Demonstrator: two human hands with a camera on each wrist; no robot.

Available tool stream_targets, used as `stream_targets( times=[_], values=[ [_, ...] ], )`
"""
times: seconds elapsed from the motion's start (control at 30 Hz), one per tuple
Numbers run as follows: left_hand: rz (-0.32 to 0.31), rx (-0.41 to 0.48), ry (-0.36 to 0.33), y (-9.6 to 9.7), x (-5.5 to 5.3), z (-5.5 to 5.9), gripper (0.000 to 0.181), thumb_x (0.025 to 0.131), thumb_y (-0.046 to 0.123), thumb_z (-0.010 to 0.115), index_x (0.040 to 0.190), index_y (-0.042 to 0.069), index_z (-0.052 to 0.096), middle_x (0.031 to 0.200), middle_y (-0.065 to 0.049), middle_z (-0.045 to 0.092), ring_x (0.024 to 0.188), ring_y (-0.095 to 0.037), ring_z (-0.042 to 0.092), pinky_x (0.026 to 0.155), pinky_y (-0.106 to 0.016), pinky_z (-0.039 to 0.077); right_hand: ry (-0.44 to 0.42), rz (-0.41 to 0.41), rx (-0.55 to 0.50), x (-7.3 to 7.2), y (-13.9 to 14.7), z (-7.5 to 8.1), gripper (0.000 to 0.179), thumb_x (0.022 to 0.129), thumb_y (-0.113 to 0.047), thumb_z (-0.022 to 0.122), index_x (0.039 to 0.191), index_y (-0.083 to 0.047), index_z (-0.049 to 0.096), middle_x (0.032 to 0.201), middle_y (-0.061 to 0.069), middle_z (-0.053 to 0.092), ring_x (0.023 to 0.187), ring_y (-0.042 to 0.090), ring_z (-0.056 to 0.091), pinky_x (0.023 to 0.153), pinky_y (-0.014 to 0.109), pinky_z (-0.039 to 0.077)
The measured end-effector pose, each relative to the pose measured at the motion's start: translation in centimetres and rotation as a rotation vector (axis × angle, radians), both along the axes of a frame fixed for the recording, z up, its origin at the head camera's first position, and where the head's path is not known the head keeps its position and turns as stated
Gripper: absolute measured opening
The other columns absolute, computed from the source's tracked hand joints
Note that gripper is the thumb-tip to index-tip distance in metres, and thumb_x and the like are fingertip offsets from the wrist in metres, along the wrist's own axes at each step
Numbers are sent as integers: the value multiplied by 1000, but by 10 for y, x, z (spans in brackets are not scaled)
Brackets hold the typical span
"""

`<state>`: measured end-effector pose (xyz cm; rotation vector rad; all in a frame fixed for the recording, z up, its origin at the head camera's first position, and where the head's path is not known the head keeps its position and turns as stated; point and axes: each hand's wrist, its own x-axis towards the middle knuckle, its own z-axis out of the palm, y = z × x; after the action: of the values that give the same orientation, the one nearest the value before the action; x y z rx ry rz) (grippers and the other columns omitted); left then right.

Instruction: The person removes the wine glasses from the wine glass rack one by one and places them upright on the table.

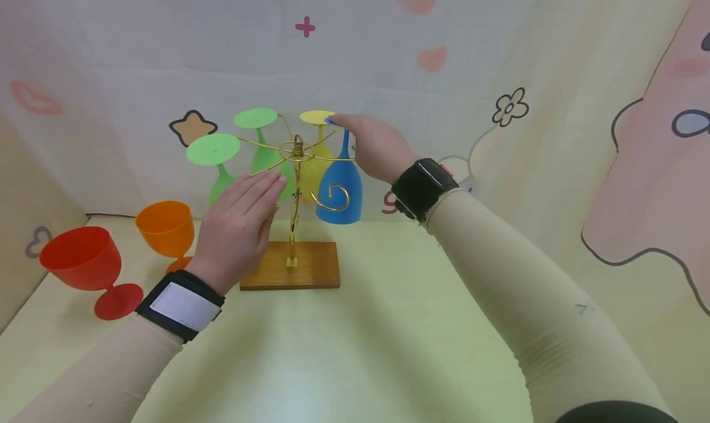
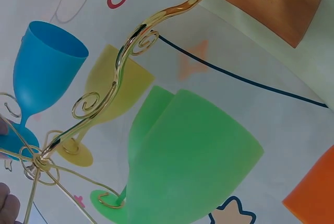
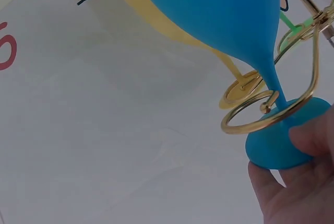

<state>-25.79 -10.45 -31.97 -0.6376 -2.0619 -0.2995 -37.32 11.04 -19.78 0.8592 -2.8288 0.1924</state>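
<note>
Green counted twice among the six matte stemmed goblets in view, and each other colour once. Read as a clock face centred on the flat, brown wooden base (image 1: 318, 272) of the single gold wire rack (image 1: 296, 201), four goblets were upside down about the rack: a front pale-green goblet (image 1: 213, 149) at 11 o'clock, a rear pale-green goblet (image 1: 263, 158) just short of 12, a yellow goblet (image 1: 320, 167) just past 12, and a bright blue goblet (image 1: 342, 179) at 1. Two more stood mouth up on the pale table (image 1: 416, 349): an orange goblet (image 1: 166, 229) between 9 and 10, and a red goblet (image 1: 83, 262) at 9, farther out.

Two hands were raised. The right hand (image 1: 383, 148), between 1 and 2 o'clock, pinched the blue goblet's foot, its thumb on one face and its fingers on the other. The blue stem stood at a curled gold hook; whether it sat inside the curl could not be told. At 10 o'clock the left hand (image 1: 235, 229) slanted up toward the rack, fingers straight and pressed together, back of the hand to the head camera; whether it touched the wire or a goblet was unclear.
</note>
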Motion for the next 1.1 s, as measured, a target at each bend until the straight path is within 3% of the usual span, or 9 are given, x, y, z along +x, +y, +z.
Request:
stream_targets(
  times=[0.13,0.37,0.93,1.1],
  values=[
    [-6,0,4,1,-1,-1,46,89,9,62,134,2,54,134,-16,58,126,-27,46,108,-48,41,12,-22,-29,-10,6,1,63,91,9,38,147,-21,40,146,4,46,127,21,44,96,34,51],
    [2,0,1,1,-2,-2,47,89,9,62,134,2,54,135,-16,58,127,-27,46,108,-47,40,33,-46,-55,-18,24,-4,59,92,8,43,145,-18,43,144,5,49,128,23,44,107,39,44],
    [-7,18,7,1,-1,-3,47,89,8,62,134,2,54,133,-17,58,126,-27,46,109,-48,40,26,-76,-46,-10,56,-18,50,95,4,41,141,-14,48,143,10,50,129,28,43,107,47,42],
    [-12,22,10,1,-2,-2,46,89,8,62,134,2,54,133,-16,59,126,-27,46,109,-48,40,22,-102,-16,-9,63,-24,48,95,2,40,139,-14,51,138,11,55,124,29,48,103,48,46]
  ],
)
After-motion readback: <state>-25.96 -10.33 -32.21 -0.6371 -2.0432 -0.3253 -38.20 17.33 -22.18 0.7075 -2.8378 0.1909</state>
